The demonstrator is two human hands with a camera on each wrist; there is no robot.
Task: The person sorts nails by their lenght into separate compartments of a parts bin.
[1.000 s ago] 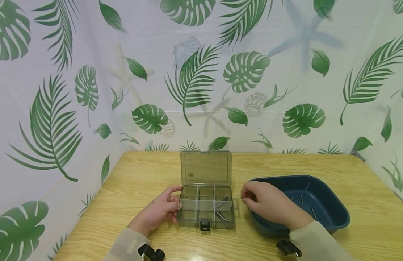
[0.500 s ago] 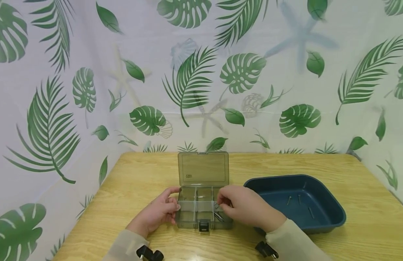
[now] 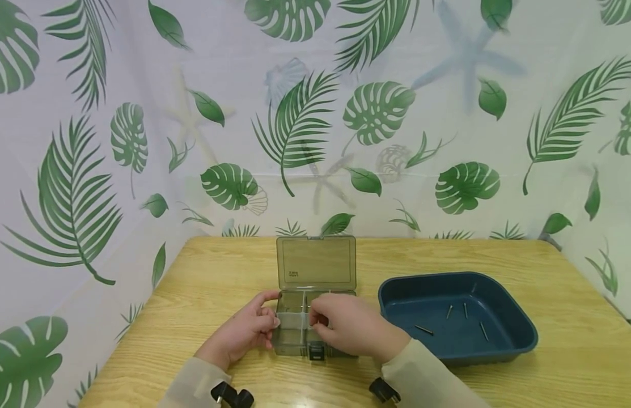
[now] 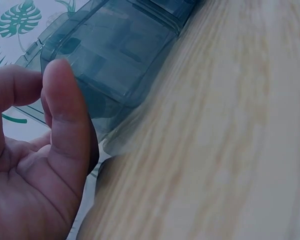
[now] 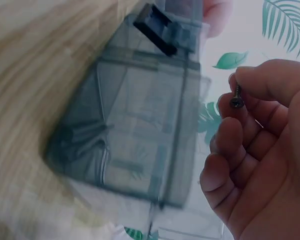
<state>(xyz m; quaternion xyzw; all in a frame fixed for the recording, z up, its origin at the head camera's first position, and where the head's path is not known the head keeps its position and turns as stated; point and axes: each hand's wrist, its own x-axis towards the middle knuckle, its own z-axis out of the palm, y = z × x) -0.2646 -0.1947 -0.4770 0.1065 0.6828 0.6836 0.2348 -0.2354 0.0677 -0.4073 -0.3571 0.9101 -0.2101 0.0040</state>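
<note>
A clear grey compartment box (image 3: 289, 335) sits on the table with its lid (image 3: 317, 263) raised at the back. At its left side, my left hand (image 3: 246, 328) holds the wall by the rear corner, thumb and index finger against it in the left wrist view. My right hand (image 3: 353, 326) is over the box's middle column and hides much of the right half. Between its thumb and index finger it pinches a small dark screw (image 5: 236, 101), cross-slot head showing. Blurred dark rods (image 5: 85, 140) lie in one end compartment in the right wrist view.
To the right stands a deep blue tray (image 3: 455, 350) with several screws, one of them a screw (image 3: 424, 329) near its left side. Behind the wooden table (image 3: 233, 249) hangs a leaf-print curtain (image 3: 315, 113).
My right hand has moved left from beside the tray's left rim, across the box's right column, to its middle. The left hand stays at the box's side. The view has shifted slightly.
</note>
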